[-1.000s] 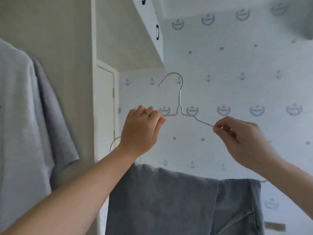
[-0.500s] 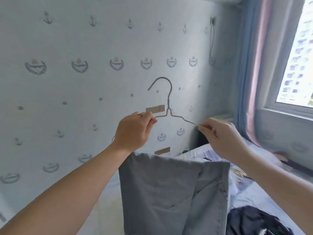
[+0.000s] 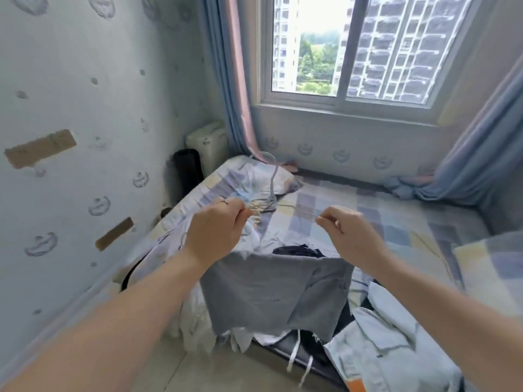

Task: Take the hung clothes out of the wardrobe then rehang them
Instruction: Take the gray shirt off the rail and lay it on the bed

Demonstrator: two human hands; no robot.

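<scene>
Left hand [image 3: 215, 230]: fingers curled, thumb and forefinger pinched on the left shoulder of a wire hanger [image 3: 300, 210]. A ring is seen on one finger.
Right hand [image 3: 351, 236]: closed likewise, the hanger's right arm pinched between thumb and forefinger.

The hanger is held level between the two hands, its hook blurred and tipped away toward the pillow [image 3: 256, 176]. Grey jeans [image 3: 271, 287] are draped below it. Their top fold runs from wrist to wrist and a frayed hem hangs lowest. The bottom bar is hidden by the cloth.

Change from half a second ago: the hanger was held up before the wallpapered wall [image 3: 85, 80] with its hook upright. The view is now turned to the bed [image 3: 396, 222] and the window [image 3: 348, 46]. Both grips are unchanged.

Edges: the wall stands close on the left, and a strip of floor [image 3: 198, 369] lies between it and the bed's near end. That end is heaped with clothes, a light blue shirt [image 3: 382, 335] among them, directly under the jeans. Bare checked sheet is seen beyond the right hand. Curtains [image 3: 226, 80] flank the window at the far side.
</scene>
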